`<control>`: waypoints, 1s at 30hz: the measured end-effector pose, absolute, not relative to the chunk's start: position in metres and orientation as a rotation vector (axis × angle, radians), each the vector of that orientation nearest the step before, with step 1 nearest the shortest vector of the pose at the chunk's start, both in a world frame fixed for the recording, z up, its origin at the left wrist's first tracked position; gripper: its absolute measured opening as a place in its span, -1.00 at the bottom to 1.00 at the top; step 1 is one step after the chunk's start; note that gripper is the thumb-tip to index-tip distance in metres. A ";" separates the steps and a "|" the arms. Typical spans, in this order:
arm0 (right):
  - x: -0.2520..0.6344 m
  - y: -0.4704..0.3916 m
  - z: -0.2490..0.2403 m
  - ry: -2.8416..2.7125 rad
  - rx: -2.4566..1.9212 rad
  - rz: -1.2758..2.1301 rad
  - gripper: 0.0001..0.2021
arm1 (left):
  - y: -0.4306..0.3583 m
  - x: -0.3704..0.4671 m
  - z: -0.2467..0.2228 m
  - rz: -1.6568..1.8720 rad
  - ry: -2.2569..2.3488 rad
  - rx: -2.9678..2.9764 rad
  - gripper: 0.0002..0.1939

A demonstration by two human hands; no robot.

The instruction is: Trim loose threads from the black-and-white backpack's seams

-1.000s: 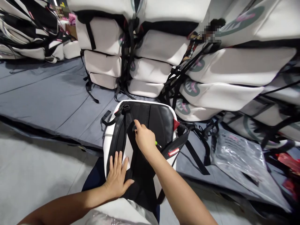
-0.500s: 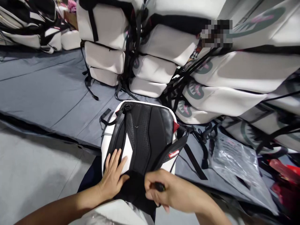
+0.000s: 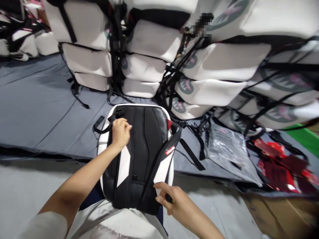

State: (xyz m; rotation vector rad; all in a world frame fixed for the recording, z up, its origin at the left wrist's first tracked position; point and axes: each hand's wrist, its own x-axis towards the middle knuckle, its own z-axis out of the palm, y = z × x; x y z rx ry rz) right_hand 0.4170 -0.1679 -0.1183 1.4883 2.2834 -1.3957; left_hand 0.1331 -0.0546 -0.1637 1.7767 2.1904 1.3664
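A black and white backpack (image 3: 138, 142) lies with its padded back panel up, its lower end towards me against my lap. My left hand (image 3: 121, 133) is closed at the upper left shoulder strap, just below a black buckle (image 3: 120, 113); its fingertips are partly hidden. Over the lower right edge of the bag is my right hand (image 3: 170, 196), curled round a small black-handled tool (image 3: 168, 198) whose working end I cannot make out. The right shoulder strap (image 3: 165, 154) bears a red label (image 3: 170, 150).
Stacked white backpacks (image 3: 143, 66) line the back of the grey-covered table (image 3: 37, 113). To the right lie a clear plastic bag (image 3: 225, 149) and several red shiny packets (image 3: 281, 166). A cardboard box (image 3: 276, 212) sits below the table edge.
My left hand has moved up from lying flat on the lower left strap and closed near the buckle. My right hand has shifted to the bag's lower right edge, still holding the black-handled tool.
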 end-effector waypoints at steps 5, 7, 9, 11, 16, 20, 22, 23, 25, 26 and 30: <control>0.471 -0.171 -0.141 2.306 1.950 -1.369 -0.71 | -0.120 0.034 -0.155 1.490 2.540 1.387 -0.70; 0.478 -0.171 -0.148 2.441 2.149 -1.114 -0.73 | -0.151 0.000 -0.160 1.174 2.826 1.305 -0.35; 0.467 -0.170 -0.148 2.705 2.179 -0.852 -0.76 | -0.172 -0.009 -0.164 1.009 2.921 1.382 -0.19; 0.440 -0.169 -0.142 2.989 1.984 -0.674 -0.75 | -0.173 0.007 -0.163 0.930 2.846 1.601 -0.24; 0.368 -0.170 -0.130 3.019 1.264 -0.319 -0.64 | -0.099 0.092 -0.144 0.892 2.356 2.102 -0.40; 0.366 -0.178 -0.132 2.901 1.288 -0.288 -0.66 | -0.033 0.144 -0.118 0.928 2.012 2.315 -0.45; 0.379 -0.186 -0.133 2.921 1.445 -0.443 -0.72 | -0.021 0.165 -0.110 1.044 1.782 2.399 -0.62; 0.387 -0.190 -0.135 2.937 1.527 -0.536 -0.74 | -0.021 0.176 -0.108 1.104 1.662 2.402 -0.73; 0.400 -0.196 -0.139 2.972 1.676 -0.711 -0.77 | -0.032 0.198 -0.109 1.167 1.464 2.329 -0.83; 0.405 -0.197 -0.143 2.990 1.735 -0.784 -0.77 | -0.042 0.209 -0.112 1.164 1.402 2.278 -0.83; 0.415 -0.192 -0.157 3.038 1.818 -0.984 -0.75 | -0.076 0.244 -0.131 1.036 1.367 2.183 -0.92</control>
